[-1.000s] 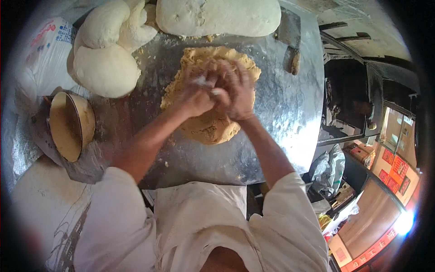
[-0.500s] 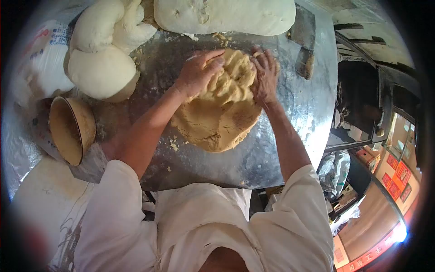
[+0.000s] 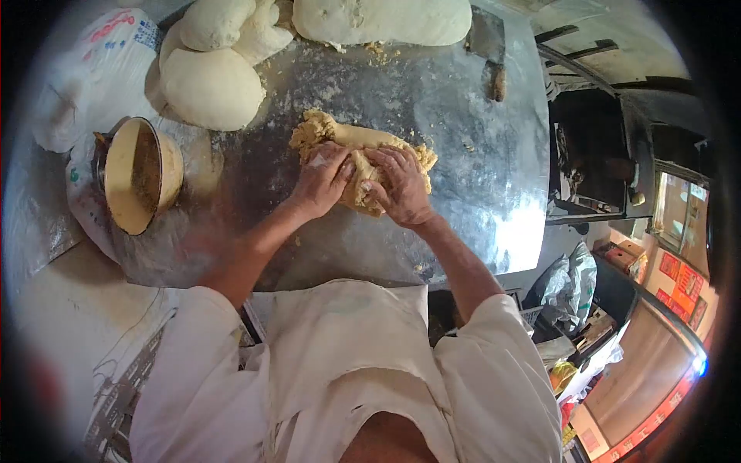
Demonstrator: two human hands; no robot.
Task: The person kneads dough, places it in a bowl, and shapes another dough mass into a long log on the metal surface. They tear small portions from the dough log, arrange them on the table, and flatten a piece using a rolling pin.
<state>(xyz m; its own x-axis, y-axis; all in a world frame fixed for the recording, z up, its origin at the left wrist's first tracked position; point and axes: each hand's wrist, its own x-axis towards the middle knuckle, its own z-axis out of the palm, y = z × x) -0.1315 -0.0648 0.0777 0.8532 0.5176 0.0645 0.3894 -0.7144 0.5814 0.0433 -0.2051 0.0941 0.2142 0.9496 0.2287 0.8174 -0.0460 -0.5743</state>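
Observation:
A lump of tan, crumbly-edged dough (image 3: pixel 363 139) lies on the metal worktop (image 3: pixel 301 85), bunched into a thick crosswise roll. My left hand (image 3: pixel 323 176) presses on its near left part, with the fingers curled over it. On the right, my right hand (image 3: pixel 401 184) grips the dough, its fingers bent across the top and its thumb towards the middle. The two hands are close together, and the dough's near side shows between them. Parts of the dough are hidden under both hands.
Pale dough lumps (image 3: pixel 212 89) sit at the far left, with a large pale dough slab (image 3: pixel 386 21) along the back. A yellowish bowl (image 3: pixel 131 177) tilts at the left beside a white plastic sack (image 3: pixel 100 69). A scraper (image 3: pixel 494 81) lies far right. Crumbs are scattered on the worktop.
Both hands have come nearer to my body and closer together. The tan dough has gone from a broad rounded mass to a folded roll. The view has shifted slightly.

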